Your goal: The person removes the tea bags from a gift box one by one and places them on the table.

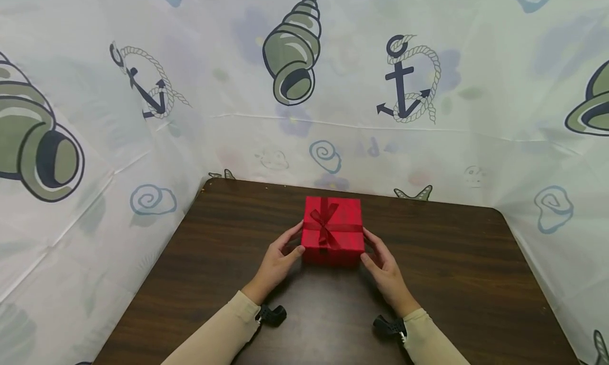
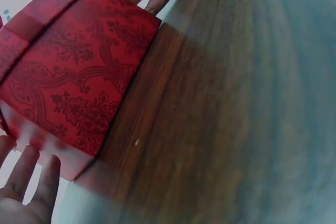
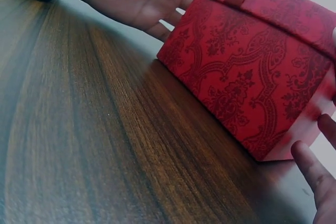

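A red gift box (image 1: 332, 231) with a dark red ribbon and bow (image 1: 325, 222) on its lid sits on the brown table. My left hand (image 1: 280, 256) is at the box's left side, thumb by the near corner. On the right side my right hand (image 1: 384, 267) mirrors it. In the left wrist view the fingers (image 2: 46, 182) of my left hand are fairly straight, right at the side wall. The right wrist view has the fingers (image 3: 310, 163) of my right hand spread beside the box's other wall, which carries a dark floral pattern.
The wood-grain table (image 1: 228, 217) has rounded far corners. Behind it and at both sides hangs a white cloth (image 1: 352, 90) printed with shells and anchors. A black wrist device (image 1: 272, 316) is strapped at my left sleeve, another device (image 1: 389, 325) at my right.
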`<state>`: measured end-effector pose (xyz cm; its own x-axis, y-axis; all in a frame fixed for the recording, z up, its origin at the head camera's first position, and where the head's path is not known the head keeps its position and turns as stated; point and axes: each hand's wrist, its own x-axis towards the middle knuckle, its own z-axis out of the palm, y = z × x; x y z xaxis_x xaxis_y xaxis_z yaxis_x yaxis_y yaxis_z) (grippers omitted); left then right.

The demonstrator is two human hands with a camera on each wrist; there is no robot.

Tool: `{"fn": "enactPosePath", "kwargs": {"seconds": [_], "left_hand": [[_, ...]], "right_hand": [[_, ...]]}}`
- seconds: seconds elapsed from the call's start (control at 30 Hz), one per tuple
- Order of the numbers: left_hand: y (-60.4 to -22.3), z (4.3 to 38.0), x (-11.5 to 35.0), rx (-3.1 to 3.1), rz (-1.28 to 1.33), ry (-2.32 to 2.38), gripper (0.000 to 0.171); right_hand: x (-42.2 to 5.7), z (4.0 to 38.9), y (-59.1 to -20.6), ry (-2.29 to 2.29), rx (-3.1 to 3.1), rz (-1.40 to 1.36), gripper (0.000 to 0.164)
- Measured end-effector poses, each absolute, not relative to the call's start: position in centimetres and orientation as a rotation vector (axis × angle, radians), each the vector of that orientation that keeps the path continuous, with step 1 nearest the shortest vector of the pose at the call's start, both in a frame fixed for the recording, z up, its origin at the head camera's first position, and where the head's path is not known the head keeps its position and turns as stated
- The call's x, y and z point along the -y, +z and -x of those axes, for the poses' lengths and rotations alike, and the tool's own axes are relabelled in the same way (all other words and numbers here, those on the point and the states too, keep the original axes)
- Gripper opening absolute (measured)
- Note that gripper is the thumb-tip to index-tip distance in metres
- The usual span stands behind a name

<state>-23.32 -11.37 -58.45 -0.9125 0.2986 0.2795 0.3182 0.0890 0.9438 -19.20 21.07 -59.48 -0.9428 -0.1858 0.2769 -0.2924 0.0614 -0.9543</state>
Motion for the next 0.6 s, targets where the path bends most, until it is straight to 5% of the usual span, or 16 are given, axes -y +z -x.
{"fn": "enactPosePath", "kwargs": {"seconds": [0.6], "left_hand": [[-57.64, 23.16, 11.05, 2.236, 0.744, -2.112, 0.072]], "right_hand": [[-20.99, 19.31, -59.64, 1.920, 2.244, -0.469, 0.067]]}}
